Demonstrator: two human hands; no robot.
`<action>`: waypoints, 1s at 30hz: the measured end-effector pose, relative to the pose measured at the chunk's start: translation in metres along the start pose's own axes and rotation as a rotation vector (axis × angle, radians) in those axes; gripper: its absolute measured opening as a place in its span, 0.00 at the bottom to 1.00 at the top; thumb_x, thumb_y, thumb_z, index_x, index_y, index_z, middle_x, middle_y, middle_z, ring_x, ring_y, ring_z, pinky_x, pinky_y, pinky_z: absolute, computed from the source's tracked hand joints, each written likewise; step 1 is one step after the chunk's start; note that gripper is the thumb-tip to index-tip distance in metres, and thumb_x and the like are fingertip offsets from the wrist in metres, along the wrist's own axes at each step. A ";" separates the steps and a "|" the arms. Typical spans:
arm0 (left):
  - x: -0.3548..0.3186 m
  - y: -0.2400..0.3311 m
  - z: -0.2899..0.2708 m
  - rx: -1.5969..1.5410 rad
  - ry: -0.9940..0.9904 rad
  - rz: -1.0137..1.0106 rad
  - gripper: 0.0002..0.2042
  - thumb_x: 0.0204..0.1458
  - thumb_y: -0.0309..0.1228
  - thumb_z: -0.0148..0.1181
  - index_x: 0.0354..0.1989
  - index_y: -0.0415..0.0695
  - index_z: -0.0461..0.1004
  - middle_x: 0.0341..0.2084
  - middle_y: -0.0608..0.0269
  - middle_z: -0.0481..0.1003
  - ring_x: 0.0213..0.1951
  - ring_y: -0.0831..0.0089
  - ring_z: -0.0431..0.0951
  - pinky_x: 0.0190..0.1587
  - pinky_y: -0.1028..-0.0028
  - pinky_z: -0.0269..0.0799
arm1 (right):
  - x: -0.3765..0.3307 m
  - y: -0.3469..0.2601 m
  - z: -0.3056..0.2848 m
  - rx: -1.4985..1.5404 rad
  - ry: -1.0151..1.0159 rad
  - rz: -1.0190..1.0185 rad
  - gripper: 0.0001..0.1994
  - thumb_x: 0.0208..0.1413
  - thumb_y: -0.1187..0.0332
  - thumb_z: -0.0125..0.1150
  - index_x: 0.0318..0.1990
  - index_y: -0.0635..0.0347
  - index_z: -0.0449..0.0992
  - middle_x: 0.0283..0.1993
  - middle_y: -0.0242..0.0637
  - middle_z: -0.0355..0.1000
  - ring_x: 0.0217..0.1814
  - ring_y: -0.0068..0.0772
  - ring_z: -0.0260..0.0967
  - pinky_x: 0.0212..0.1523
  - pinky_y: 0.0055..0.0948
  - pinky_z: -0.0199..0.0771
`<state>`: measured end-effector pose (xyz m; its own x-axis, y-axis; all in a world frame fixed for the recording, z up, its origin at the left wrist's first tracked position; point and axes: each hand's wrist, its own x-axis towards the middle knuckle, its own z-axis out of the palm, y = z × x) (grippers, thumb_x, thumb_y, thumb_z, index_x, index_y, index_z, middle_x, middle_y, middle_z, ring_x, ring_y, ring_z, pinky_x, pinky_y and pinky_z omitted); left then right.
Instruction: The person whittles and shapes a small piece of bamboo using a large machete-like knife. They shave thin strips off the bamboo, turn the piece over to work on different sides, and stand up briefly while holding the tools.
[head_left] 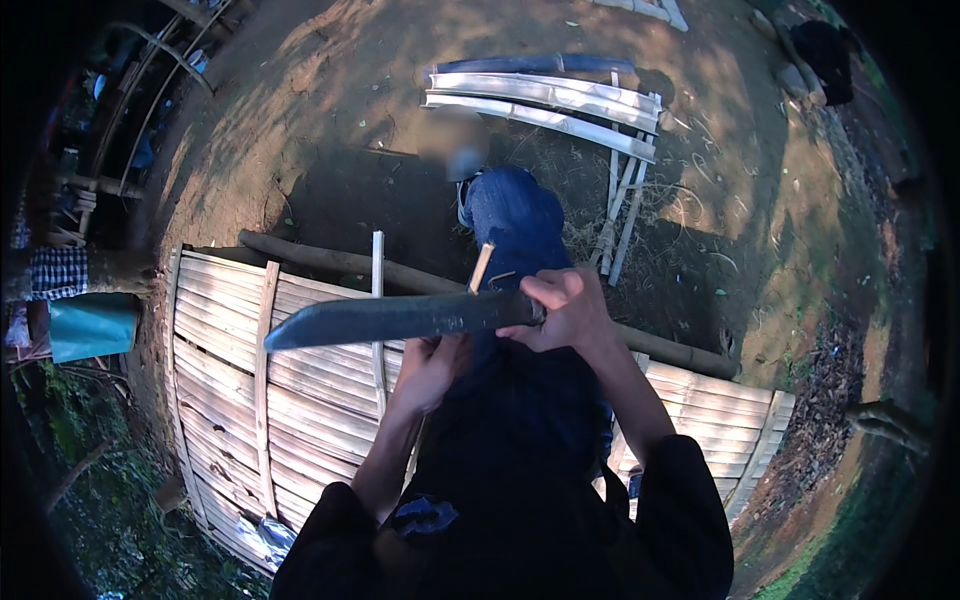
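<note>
We are sitting outdoors, with a broad-bladed knife (390, 320) lying across our view. Far to the left of the knife, green foliage (100, 490) is standing in shade. Under the knife and out to both sides of it, a slatted bamboo platform (325, 400) is spreading, looking pale in the sun. Beyond the knife we are facing brown earth (720, 150), patched with light and shadow, and far to its right dark leaf litter (815, 390) is covering the soil.

Well left of the knife, a checked cloth (58, 273) is hanging just above a teal sheet (93, 327). Nearer to us than the knife, on the left, a shiny crumpled thing (268, 538) is lying on the platform. A pale strip (378, 262) is passing beneath the blade. Just beyond the knife, a round pole (335, 258) is running along the platform's edge. A thin stick (482, 268) is jutting past the knife's far edge, near the handle, the blade hiding its lower part. Farther beyond, split bamboo lengths (545, 90) are lying past our blue-clad leg (515, 210).

Our left hand (430, 370) is resting with bent fingers at the knife's near edge; the blade is covering some, so we are unable to tell whether it is grasping the stick. Our right hand (568, 308) is clenching the handle at the knife's right end, the tip pointing left.
</note>
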<state>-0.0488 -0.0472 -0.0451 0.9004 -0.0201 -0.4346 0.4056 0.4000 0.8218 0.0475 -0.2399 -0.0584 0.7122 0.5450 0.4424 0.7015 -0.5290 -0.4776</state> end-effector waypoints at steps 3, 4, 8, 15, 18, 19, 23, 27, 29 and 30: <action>-0.035 0.039 0.001 0.073 -0.135 0.064 0.19 0.64 0.40 0.41 0.47 0.34 0.70 0.13 0.75 0.56 0.14 0.88 0.53 0.16 0.84 0.47 | -0.006 0.057 -0.023 -0.065 0.014 0.545 0.29 0.47 0.39 0.57 0.20 0.61 0.71 0.12 0.38 0.64 0.16 0.41 0.66 0.21 0.36 0.66; -0.052 0.054 0.010 0.105 -0.185 0.114 0.20 0.64 0.41 0.42 0.49 0.34 0.70 0.13 0.75 0.56 0.14 0.88 0.53 0.16 0.85 0.46 | -0.015 0.081 -0.035 -0.091 0.072 0.740 0.30 0.52 0.40 0.52 0.21 0.64 0.72 0.13 0.40 0.65 0.17 0.41 0.68 0.23 0.37 0.67; -0.018 0.051 -0.011 0.149 -0.002 0.118 0.13 0.63 0.35 0.46 0.45 0.37 0.71 0.14 0.73 0.60 0.14 0.88 0.54 0.15 0.86 0.50 | -0.048 0.158 -0.069 0.087 0.352 0.977 0.30 0.61 0.45 0.44 0.21 0.66 0.70 0.13 0.36 0.64 0.15 0.30 0.64 0.19 0.28 0.61; 0.011 0.034 0.002 0.145 -0.040 -0.005 0.06 0.61 0.31 0.48 0.33 0.43 0.66 0.16 0.68 0.65 0.14 0.82 0.62 0.17 0.83 0.58 | -0.053 0.070 -0.047 0.514 0.266 0.701 0.25 0.63 0.54 0.46 0.17 0.62 0.65 0.12 0.25 0.56 0.15 0.14 0.53 0.17 0.21 0.48; 0.014 0.024 0.002 0.113 -0.032 -0.041 0.10 0.63 0.35 0.44 0.33 0.43 0.66 0.14 0.69 0.62 0.13 0.82 0.60 0.16 0.83 0.55 | -0.041 0.040 -0.016 0.616 0.151 0.551 0.30 0.54 0.43 0.54 0.22 0.68 0.69 0.11 0.30 0.55 0.14 0.21 0.56 0.18 0.28 0.53; 0.013 0.024 0.004 0.085 -0.019 -0.069 0.15 0.64 0.40 0.40 0.34 0.42 0.66 0.13 0.71 0.58 0.14 0.84 0.55 0.16 0.83 0.52 | -0.034 0.031 -0.011 0.538 0.091 0.459 0.29 0.51 0.42 0.57 0.22 0.67 0.71 0.10 0.33 0.57 0.12 0.28 0.58 0.18 0.29 0.55; 0.013 0.017 0.002 0.095 -0.034 -0.098 0.18 0.64 0.43 0.39 0.31 0.42 0.67 0.14 0.72 0.58 0.14 0.85 0.55 0.16 0.83 0.51 | -0.006 -0.002 0.001 0.432 -0.035 0.131 0.29 0.46 0.39 0.60 0.21 0.61 0.74 0.12 0.36 0.64 0.15 0.38 0.67 0.17 0.31 0.63; 0.007 0.011 0.013 0.133 0.204 -0.141 0.14 0.65 0.36 0.39 0.34 0.41 0.68 0.16 0.68 0.63 0.18 0.80 0.63 0.21 0.80 0.58 | 0.004 -0.010 0.010 0.252 -0.144 -0.001 0.29 0.41 0.36 0.61 0.19 0.58 0.74 0.15 0.33 0.68 0.17 0.36 0.71 0.17 0.31 0.68; 0.013 -0.009 0.012 0.443 0.249 0.270 0.15 0.64 0.38 0.40 0.34 0.41 0.68 0.17 0.71 0.63 0.19 0.83 0.63 0.22 0.81 0.59 | 0.007 -0.011 0.010 0.259 -0.157 -0.021 0.27 0.40 0.38 0.63 0.18 0.58 0.72 0.14 0.34 0.65 0.16 0.38 0.68 0.17 0.32 0.66; 0.014 -0.016 0.011 0.594 0.270 0.477 0.15 0.64 0.39 0.41 0.33 0.41 0.68 0.17 0.72 0.63 0.20 0.84 0.63 0.23 0.82 0.59 | 0.009 -0.011 0.010 0.263 -0.165 -0.031 0.27 0.40 0.39 0.64 0.18 0.57 0.71 0.13 0.34 0.64 0.15 0.39 0.67 0.17 0.33 0.65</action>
<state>-0.0408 -0.0636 -0.0605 0.9594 0.2820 0.0011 0.0710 -0.2455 0.9668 0.0460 -0.2226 -0.0563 0.6618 0.6677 0.3409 0.6765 -0.3358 -0.6554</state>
